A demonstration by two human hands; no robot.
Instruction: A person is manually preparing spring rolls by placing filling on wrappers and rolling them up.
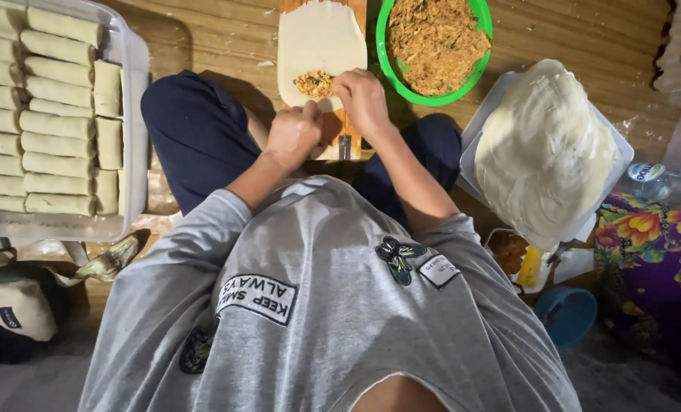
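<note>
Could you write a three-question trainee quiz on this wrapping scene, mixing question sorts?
1. True or false: the green bowl holds shredded filling.
2. Where do the finished rolls lie? A) clear tray B) blue cup C) wooden board
3. Fill in: both hands touch the near edge of the ____.

Key:
1. True.
2. A, the clear tray.
3. Wrapper; the left hand and right hand meet by the spoonful of filling.
</note>
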